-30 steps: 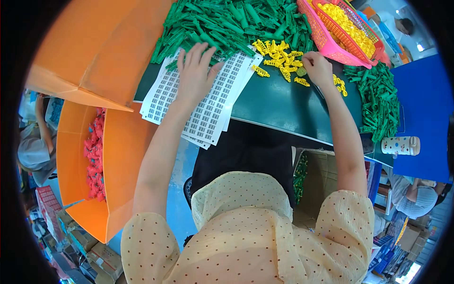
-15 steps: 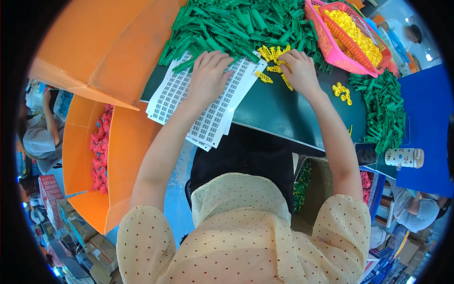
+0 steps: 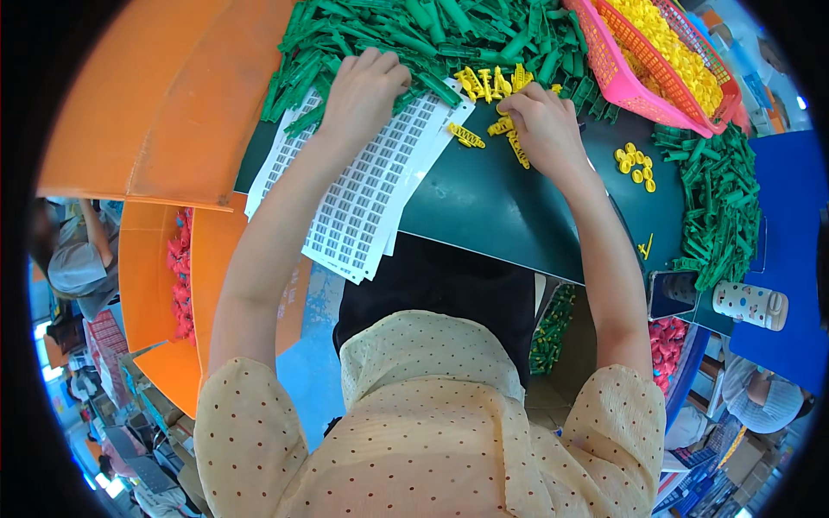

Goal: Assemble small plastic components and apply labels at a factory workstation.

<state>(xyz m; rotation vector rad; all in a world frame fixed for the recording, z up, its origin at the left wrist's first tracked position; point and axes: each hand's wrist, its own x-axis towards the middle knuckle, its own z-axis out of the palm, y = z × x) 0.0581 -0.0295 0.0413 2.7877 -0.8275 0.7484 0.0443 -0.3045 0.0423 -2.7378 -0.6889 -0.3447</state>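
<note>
My left hand [image 3: 364, 97] is at the near edge of a heap of green plastic pieces [image 3: 389, 39], above the sheets of printed labels [image 3: 367, 194]. Its fingers are curled downward, and what they hold, if anything, is hidden. Over a small group of ridged yellow plastic pieces [image 3: 467, 135], my right hand [image 3: 546, 128] has thumb and fingers drawn together on a yellow piece [image 3: 504, 109], partly covered by the fingertips. More yellow pieces [image 3: 485, 85] lie between the two hands, against the green heap.
Round yellow caps [image 3: 635, 166] lie right of my right forearm. A pink basket [image 3: 617, 69] of yellow parts, a second green pile [image 3: 717, 203], a phone [image 3: 673, 293] and a patterned cup [image 3: 749, 304] are on the right. Orange bins [image 3: 160, 268] stand left.
My left hand has moved up and a little left, toward the green heap, its fingers more curled. My right hand stays at the yellow pieces. The whole view has shifted slightly.
</note>
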